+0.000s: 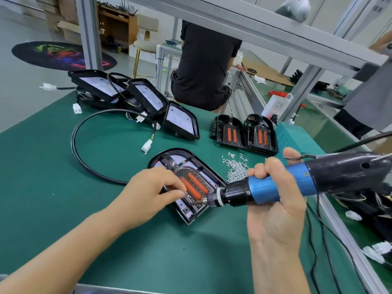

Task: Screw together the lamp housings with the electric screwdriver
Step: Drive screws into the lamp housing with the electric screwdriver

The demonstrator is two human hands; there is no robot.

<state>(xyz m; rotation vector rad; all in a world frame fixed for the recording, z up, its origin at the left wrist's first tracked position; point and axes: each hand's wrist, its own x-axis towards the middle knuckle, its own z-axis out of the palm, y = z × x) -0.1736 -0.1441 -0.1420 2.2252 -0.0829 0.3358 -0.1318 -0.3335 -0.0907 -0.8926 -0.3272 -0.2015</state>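
Observation:
A black lamp housing (198, 172) with two orange lenses lies flat on the green mat in front of me. My left hand (152, 193) rests on its left side, fingers curled, fingertips pinched together near the lower lens; what they hold is too small to tell. My right hand (275, 200) grips the blue and black electric screwdriver (282, 185), which lies nearly level with its bit tip touching the housing's lower right part beside my left fingertips. A heap of small silver screws (236, 168) lies just right of the housing.
Two finished-looking housings (244, 132) stand at the back right. Several open housings with white boards and cables (135, 98) lie at the back left. A thick black cable (84, 153) loops across the mat. A person in black sits behind the table. A power strip (275, 107) leans against a post.

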